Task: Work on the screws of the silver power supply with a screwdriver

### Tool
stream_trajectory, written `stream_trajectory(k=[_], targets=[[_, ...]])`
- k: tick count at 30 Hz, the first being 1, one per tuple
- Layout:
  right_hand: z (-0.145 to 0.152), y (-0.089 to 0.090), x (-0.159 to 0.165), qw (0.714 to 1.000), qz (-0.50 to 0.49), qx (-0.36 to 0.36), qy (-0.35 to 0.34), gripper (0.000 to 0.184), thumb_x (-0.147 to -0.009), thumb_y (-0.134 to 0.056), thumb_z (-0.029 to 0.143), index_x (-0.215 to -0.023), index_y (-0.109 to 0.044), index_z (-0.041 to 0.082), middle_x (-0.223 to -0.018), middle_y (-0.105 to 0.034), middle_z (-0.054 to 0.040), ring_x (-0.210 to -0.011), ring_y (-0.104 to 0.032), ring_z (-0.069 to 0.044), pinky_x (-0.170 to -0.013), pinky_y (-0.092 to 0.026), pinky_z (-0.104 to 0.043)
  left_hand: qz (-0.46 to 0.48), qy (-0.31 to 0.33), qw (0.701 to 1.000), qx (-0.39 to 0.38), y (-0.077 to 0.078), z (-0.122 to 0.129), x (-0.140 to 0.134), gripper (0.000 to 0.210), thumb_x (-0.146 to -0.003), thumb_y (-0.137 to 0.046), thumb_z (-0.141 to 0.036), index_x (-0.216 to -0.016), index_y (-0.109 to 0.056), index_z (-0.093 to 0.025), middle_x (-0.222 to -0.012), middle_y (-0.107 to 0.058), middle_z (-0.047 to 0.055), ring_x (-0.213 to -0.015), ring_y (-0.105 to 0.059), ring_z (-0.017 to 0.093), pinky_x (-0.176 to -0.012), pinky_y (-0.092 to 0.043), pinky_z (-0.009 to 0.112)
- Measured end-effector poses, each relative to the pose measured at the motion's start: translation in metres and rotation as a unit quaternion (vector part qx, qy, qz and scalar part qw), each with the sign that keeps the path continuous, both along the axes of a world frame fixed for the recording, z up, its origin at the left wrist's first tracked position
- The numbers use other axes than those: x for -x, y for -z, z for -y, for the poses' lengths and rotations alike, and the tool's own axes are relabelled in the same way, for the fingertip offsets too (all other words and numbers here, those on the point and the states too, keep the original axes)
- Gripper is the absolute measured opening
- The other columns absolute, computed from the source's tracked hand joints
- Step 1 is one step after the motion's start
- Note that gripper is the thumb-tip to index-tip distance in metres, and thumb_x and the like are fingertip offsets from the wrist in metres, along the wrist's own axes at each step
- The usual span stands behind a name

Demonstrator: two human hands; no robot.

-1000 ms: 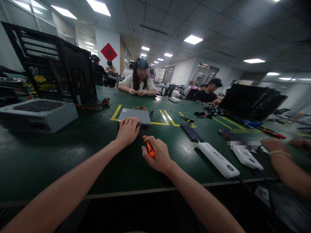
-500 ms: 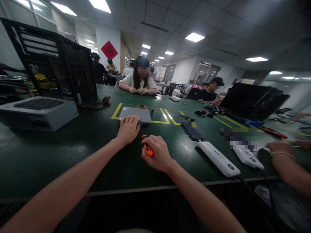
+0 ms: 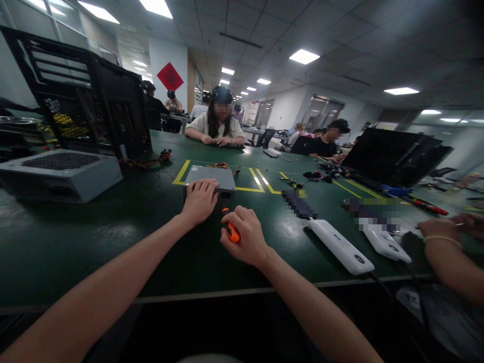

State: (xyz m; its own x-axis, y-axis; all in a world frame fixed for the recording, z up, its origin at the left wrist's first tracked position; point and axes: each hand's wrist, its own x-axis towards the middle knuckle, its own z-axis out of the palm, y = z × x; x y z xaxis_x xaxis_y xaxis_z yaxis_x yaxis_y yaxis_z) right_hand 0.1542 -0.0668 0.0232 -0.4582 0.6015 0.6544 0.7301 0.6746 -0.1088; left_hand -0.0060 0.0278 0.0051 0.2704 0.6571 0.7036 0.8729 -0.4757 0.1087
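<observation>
A grey metal computer power supply unit (image 3: 223,177) stands on the green table in front of me, its socket side facing me. My left hand (image 3: 200,199) holds it at the near left, fingers laid over the top edge, thumb hidden. Closed around an orange and black screwdriver (image 3: 233,233), my right hand (image 3: 245,236) is just nearer to me, at the right. The screwdriver's handle points up toward the unit's near face; its thin shaft and tip are too dim to make out, so I cannot tell whether it touches. Coloured cables (image 3: 218,165) lie behind the unit.
At left stand a larger power supply (image 3: 98,179) and an open black computer case (image 3: 124,121). White power banks (image 3: 340,247) with cords lie at right, near another person's hands (image 3: 440,229). A black panel-like case (image 3: 393,156) and tools are further back. Someone sits opposite (image 3: 200,128).
My right hand and the screwdriver have shifted very slightly, with the handle turned a little. My left hand and the power supply stay put. The neighbour's far hand has come further into view.
</observation>
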Motion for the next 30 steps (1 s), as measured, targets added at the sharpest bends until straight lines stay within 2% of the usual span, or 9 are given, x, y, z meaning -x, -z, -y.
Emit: stream_trajectory(k=[3,7,10,14,19,23,26,30], targets=[[0.0007,-0.0002,0.0012,1.0,-0.015,0.017,0.016,0.019,-0.083,-0.046,0.036,-0.087,-0.055,0.02,-0.076,-0.054,-0.0024,-0.07,-0.05,-0.016,-0.069,-0.035,-0.029,-0.005,-0.003,1.0,0.001,-0.0014,0.0013,0.0,0.032,-0.087,-0.036,-0.025,-0.115,-0.051,-0.018,-0.124,-0.053,0.01,-0.114,-0.044,0.026,-0.095,-0.027,0.044],[-0.0009,0.0034,0.0018,0.996,-0.065,0.053,0.023,0.022,-0.084,-0.043,0.032,-0.1,-0.05,0.017,-0.071,-0.055,0.0002,-0.059,-0.048,-0.013,-0.065,-0.036,-0.027,-0.017,-0.005,1.0,-0.002,-0.0022,0.0018,0.0006,0.032,-0.088,-0.036,-0.025,-0.115,-0.05,-0.018,-0.124,-0.053,0.009,-0.114,-0.044,0.026,-0.094,-0.027,0.043],[-0.0019,0.0045,0.001,1.0,-0.01,0.025,-0.007,0.017,-0.08,-0.046,0.028,-0.092,-0.054,0.018,-0.077,-0.056,-0.0018,-0.067,-0.05,-0.014,-0.069,-0.036,-0.027,-0.016,-0.004,1.0,-0.005,-0.0015,0.0005,0.0007,0.031,-0.088,-0.036,-0.026,-0.115,-0.051,-0.018,-0.124,-0.053,0.009,-0.114,-0.044,0.025,-0.095,-0.027,0.043],[-0.0006,0.002,0.0006,1.0,0.028,0.002,-0.011,0.019,-0.082,-0.048,0.035,-0.085,-0.059,0.02,-0.076,-0.053,-0.0025,-0.07,-0.049,-0.015,-0.068,-0.034,-0.028,-0.013,-0.01,1.0,-0.007,0.0001,-0.0013,0.0003,0.031,-0.088,-0.036,-0.026,-0.114,-0.051,-0.019,-0.124,-0.054,0.008,-0.114,-0.044,0.025,-0.095,-0.028,0.042],[-0.0006,0.0031,0.0003,0.998,-0.05,0.038,0.006,0.021,-0.085,-0.043,0.03,-0.099,-0.052,0.017,-0.076,-0.057,-0.0018,-0.063,-0.048,-0.013,-0.068,-0.036,-0.028,-0.021,-0.011,1.0,-0.011,0.0006,-0.0007,0.0007,0.031,-0.088,-0.037,-0.027,-0.114,-0.051,-0.018,-0.124,-0.053,0.009,-0.114,-0.044,0.026,-0.095,-0.027,0.042],[-0.0018,0.0042,0.0001,1.0,-0.003,0.01,-0.008,0.013,-0.076,-0.049,0.026,-0.086,-0.055,0.019,-0.08,-0.053,-0.0033,-0.073,-0.047,-0.016,-0.07,-0.036,-0.029,-0.012,-0.005,1.0,-0.005,0.0,0.0002,0.0006,0.031,-0.087,-0.038,-0.026,-0.114,-0.051,-0.019,-0.124,-0.054,0.008,-0.114,-0.043,0.026,-0.095,-0.027,0.042],[-0.0014,0.0028,0.0006,1.0,0.026,0.001,-0.006,0.012,-0.078,-0.05,0.03,-0.08,-0.057,0.02,-0.08,-0.05,-0.0039,-0.076,-0.047,-0.017,-0.07,-0.036,-0.029,-0.008,0.0,1.0,-0.004,0.0001,-0.0001,0.0006,0.031,-0.087,-0.038,-0.026,-0.115,-0.051,-0.019,-0.124,-0.054,0.009,-0.114,-0.043,0.026,-0.095,-0.027,0.043],[-0.0006,0.0027,0.0006,0.998,-0.032,0.042,0.02,0.022,-0.085,-0.045,0.034,-0.097,-0.053,0.018,-0.078,-0.054,-0.0021,-0.07,-0.049,-0.015,-0.068,-0.036,-0.028,-0.011,0.001,1.0,-0.006,0.0008,-0.0007,0.0011,0.031,-0.087,-0.038,-0.026,-0.115,-0.05,-0.018,-0.125,-0.053,0.009,-0.114,-0.043,0.026,-0.095,-0.027,0.043]])
